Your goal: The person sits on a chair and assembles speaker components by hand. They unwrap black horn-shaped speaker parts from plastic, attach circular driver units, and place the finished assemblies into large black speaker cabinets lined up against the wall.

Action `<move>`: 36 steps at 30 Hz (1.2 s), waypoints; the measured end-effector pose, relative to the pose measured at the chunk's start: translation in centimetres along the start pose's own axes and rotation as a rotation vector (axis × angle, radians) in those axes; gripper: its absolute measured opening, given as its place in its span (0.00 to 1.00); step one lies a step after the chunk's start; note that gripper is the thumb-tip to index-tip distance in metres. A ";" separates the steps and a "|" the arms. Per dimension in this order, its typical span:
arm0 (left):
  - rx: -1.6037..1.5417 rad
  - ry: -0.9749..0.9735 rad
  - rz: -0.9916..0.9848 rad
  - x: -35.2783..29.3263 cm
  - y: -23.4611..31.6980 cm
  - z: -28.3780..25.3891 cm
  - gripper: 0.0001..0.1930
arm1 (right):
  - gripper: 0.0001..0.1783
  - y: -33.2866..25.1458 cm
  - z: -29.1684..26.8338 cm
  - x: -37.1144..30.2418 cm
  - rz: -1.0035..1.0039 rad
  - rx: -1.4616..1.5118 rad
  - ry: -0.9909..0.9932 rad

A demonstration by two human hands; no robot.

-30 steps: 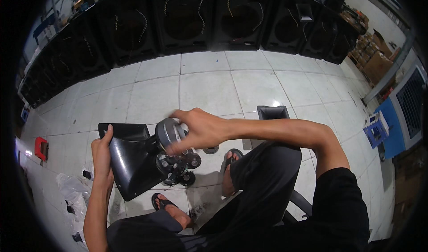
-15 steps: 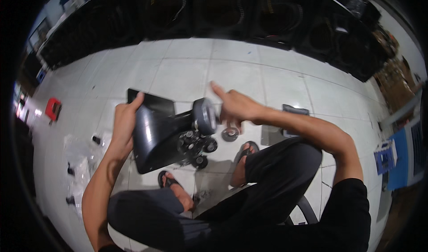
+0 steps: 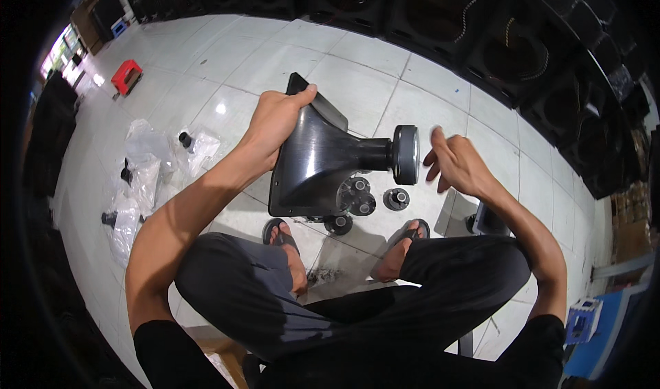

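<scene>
In mid-air over my knees, my left hand (image 3: 278, 124) grips the flared edge of a glossy black speaker horn (image 3: 313, 155). Its wide mouth faces left, and its narrow neck points right. At the neck's end sits a round compression driver (image 3: 405, 155), dark with a pale rear face. Just to the right of the driver hovers my right hand (image 3: 457, 162), fingers apart and nothing in it. Below the horn, several round black flanged parts (image 3: 359, 198) are clustered on the floor, partly hidden by it. One more flanged part (image 3: 397, 198) lies a little to their right.
Large black speaker cabinets (image 3: 440, 24) line the far side. On the left floor lie clear plastic bags (image 3: 141, 176) with black pieces, and a red stool (image 3: 127, 77) stands beyond. Another black horn (image 3: 491, 218) rests near my right knee. A blue-and-white stool (image 3: 583, 320) is at right.
The view has shifted, with more floor showing at left. The horn now lies more level, its driver pointing right. My right hand appears farther from the driver.
</scene>
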State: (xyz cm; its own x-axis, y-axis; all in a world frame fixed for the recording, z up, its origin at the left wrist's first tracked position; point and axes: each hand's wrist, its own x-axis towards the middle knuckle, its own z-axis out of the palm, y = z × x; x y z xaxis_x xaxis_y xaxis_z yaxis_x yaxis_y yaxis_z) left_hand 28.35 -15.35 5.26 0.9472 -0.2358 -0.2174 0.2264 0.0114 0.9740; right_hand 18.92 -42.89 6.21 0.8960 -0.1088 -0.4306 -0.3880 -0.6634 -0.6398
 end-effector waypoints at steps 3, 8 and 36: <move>0.015 0.003 0.011 0.1 0.2 -0.1 0.18 | 0.33 1.8 1.1 0.8 -0.976 -0.219 0.373; 0.068 -0.001 0.057 0.0 0.4 -0.3 0.20 | 0.33 -1.0 1.4 -0.3 -0.613 -0.090 0.130; 0.072 0.008 -0.036 -0.1 0.2 0.0 0.19 | 0.53 -0.7 1.8 -0.9 -0.758 -0.466 0.183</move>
State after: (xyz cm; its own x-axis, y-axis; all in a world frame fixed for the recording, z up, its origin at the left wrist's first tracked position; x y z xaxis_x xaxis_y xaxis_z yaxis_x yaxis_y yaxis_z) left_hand 28.31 -15.34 5.46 0.9405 -0.2271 -0.2528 0.2439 -0.0667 0.9675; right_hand 18.00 -40.98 5.87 0.9111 0.3898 0.1343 0.4110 -0.8327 -0.3712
